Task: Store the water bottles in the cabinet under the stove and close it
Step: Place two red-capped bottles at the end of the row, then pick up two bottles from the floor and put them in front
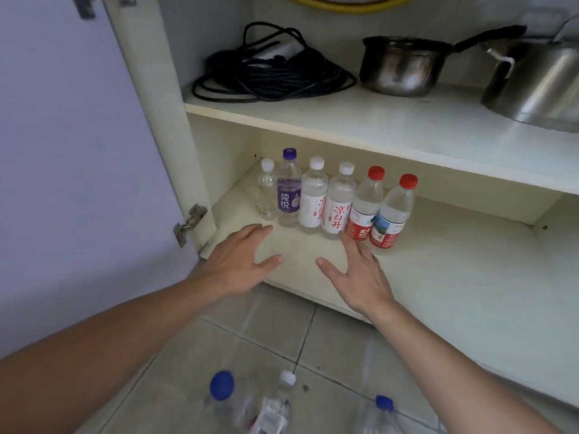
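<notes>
Several water bottles stand in a row on the cabinet's bottom shelf (438,277): a small clear one (266,189), a purple-capped one (289,192), two with white caps and red writing (313,198) (338,205), and two with red caps (365,208) (393,214). My left hand (241,261) hovers open over the shelf's front, just short of the row. My right hand (360,274) is open too, its fingertips near the base of a red-capped bottle. On the floor below stand a blue-capped bottle (221,399), a white-capped bottle (279,402) and another blue-capped bottle (380,415).
The cabinet door (72,151) stands swung open at the left, hinge (189,223) visible. The upper shelf (344,120) holds a coiled black cable (269,73), a saucepan (404,65) and a steel pot (539,86). Grey tiled floor (329,339) lies below.
</notes>
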